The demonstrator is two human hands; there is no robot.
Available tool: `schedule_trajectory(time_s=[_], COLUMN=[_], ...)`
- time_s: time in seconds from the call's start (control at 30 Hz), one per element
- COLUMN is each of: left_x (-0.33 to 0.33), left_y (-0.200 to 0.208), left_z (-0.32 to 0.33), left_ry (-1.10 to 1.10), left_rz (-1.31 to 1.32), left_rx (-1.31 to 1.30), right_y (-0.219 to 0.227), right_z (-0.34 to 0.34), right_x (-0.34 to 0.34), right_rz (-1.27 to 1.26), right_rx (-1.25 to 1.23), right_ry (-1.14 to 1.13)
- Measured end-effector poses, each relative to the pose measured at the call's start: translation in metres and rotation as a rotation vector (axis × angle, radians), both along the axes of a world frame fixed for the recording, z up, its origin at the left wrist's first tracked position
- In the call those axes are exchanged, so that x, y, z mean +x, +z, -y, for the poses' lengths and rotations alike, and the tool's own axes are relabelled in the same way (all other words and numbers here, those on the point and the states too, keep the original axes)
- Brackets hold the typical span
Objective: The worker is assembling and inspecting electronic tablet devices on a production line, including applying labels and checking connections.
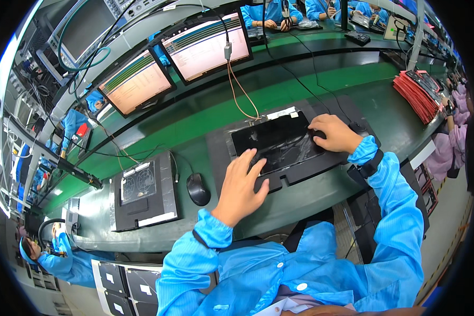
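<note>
A black flat screen panel [274, 139] with a glossy, film-like surface lies in a dark fixture [295, 181] on the green bench. My left hand [241, 188] is over the panel's near left corner, its fingers spread and the thumb apart, holding nothing. At the panel's right end rests my right hand [336, 132], fingers bent and thumb apart, its tips at the edge; I see nothing held in it. A cable with a connector [228, 51] hangs above, and its orange leads reach the panel's far edge.
Left of the fixture lie a black mouse [197, 189] and a second dark fixture [142, 192] with a patterned plate. Two monitors [208, 45] stand behind. A stack of red sleeves [416, 97] sits at the far right. Other people in blue work across the bench.
</note>
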State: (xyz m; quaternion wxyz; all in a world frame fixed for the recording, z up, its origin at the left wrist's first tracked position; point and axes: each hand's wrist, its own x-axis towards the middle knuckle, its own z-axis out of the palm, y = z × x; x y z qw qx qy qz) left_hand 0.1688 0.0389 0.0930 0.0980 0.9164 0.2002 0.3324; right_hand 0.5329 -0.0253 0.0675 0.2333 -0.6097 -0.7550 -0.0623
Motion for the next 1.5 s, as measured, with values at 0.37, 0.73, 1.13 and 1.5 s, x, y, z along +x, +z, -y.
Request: schedule_trajectory(time_s=[0.37, 0.73, 1.13, 1.5], left_x=[0.048, 0.088, 0.065, -0.173], left_y=[-0.040, -0.044, -0.035, -0.019], left_z=[-0.028, -0.007, 0.002, 0.106], left_ry=[0.041, 0.205, 0.153, 0.037], left_rz=[-0.381, -0.314, -0.092, 1.284], left_rx=[-0.052, -0.128, 0.166, -1.236], right_y=[0.005, 0.020, 0.141, -0.009], right_z=[-0.020, -0.018, 0.036, 0.039], right_x=[0.010, 0.027, -0.047, -0.237], right_rz=[-0.030, -0.115, 0.008, -0.067], right_rx=[-0.104, -0.171, -0.615, 0.156], right_ry=[-0.007, 0.144, -0.298, 0.130])
